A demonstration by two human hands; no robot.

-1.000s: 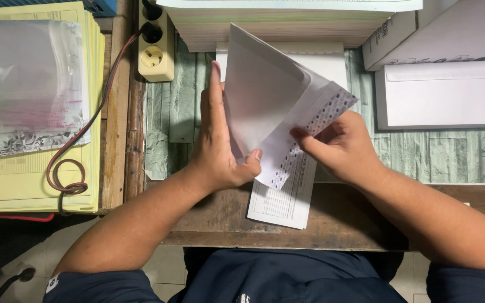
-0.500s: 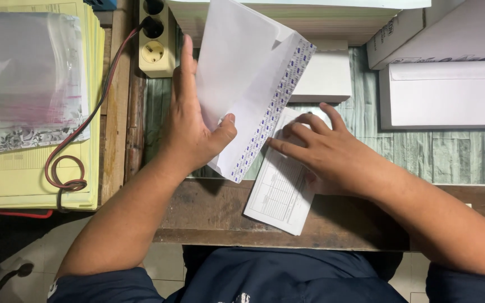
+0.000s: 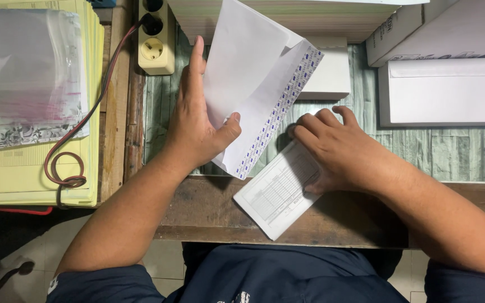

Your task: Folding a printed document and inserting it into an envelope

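Light fell evenly from above, bright but soft, with no hard highlights on the white envelope (image 3: 253,84), which stayed just short of blown out. Below it, a faint shadow lay under the right hand (image 3: 332,148) across the folded form (image 3: 276,196). Left of the envelope, the clear plastic sleeve (image 3: 26,73) carried a milky glare that veiled what lay under it. Focus was sharp around the envelope; the lower left corner sank into darkness, and straight edges bowed slightly near the frame borders.
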